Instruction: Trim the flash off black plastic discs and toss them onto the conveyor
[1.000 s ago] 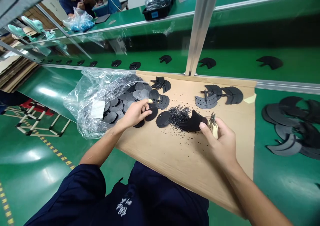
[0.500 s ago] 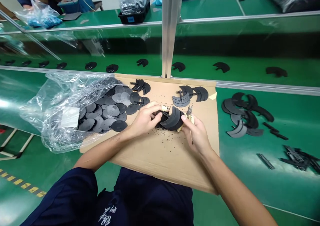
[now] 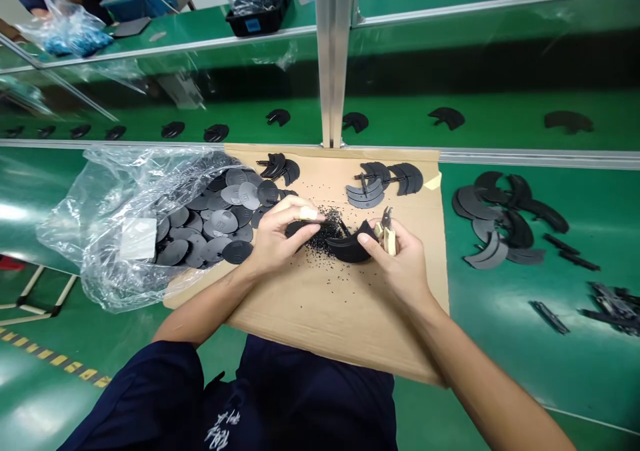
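My left hand (image 3: 275,234) is closed, thumb against taped fingers, on a dark flat piece that looks like a black disc (image 3: 296,227), mostly hidden by the fingers. In my right hand (image 3: 403,254) are side cutters (image 3: 387,228) with pale yellow handles, jaws pointing up and away. The thumb of that hand also presses on curved black plastic pieces (image 3: 347,247), held just above the cardboard. A gap separates the two hands. Between and beneath them lies a heap of tiny black bits (image 3: 325,234).
Cardboard (image 3: 330,318) covers the bench before me. A clear plastic bag (image 3: 107,264) spills black discs (image 3: 223,221) on the left. Curved pieces (image 3: 407,179) lie at the cardboard's back; more (image 3: 493,228) rest right, near thin black strips (image 3: 613,308). A metal post (image 3: 331,71) rises behind.
My hands have moved apart: the left went left with the dark piece, the right slightly right with the curved pieces and cutters. The small heap is now uncovered. The view has shifted slightly.
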The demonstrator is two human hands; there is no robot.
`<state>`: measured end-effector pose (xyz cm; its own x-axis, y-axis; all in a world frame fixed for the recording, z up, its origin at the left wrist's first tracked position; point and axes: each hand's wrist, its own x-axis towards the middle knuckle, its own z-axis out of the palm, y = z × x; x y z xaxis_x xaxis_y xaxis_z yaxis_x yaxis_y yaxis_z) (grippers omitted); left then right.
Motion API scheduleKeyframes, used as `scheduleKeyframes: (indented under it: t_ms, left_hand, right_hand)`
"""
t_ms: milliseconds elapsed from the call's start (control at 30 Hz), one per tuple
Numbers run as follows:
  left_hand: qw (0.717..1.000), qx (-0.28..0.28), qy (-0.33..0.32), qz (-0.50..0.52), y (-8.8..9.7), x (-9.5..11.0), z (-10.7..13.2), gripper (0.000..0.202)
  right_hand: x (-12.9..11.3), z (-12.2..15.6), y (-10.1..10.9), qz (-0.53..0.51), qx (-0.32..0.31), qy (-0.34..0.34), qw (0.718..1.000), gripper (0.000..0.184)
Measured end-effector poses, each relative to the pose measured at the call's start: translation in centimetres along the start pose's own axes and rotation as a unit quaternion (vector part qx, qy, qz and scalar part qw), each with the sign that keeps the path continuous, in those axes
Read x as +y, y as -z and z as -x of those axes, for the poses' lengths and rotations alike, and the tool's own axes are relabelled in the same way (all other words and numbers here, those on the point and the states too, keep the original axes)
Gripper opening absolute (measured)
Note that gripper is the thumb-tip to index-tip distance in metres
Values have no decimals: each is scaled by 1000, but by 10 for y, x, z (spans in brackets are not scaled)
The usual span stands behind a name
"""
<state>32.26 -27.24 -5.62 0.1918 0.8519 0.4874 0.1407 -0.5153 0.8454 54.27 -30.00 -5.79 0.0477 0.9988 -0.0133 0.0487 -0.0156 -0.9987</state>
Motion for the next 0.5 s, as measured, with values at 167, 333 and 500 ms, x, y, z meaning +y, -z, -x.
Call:
scheduleKeyframes:
  t_ms: [167,333,500]
  left_hand:
    - [995,-74,60,-14,-7,3,9,34]
    - [982,-102,-36,-154,-11,4,12,33]
    - [965,-101,-117,-210,-12,6,11,31]
  right_hand:
    - [-1,3,-3,-26,-38,-18,999,35]
    - [-2,3,-6,-47,-62,-44,996,46]
    - [-2,3,-8,-36,-72,-37,996,50]
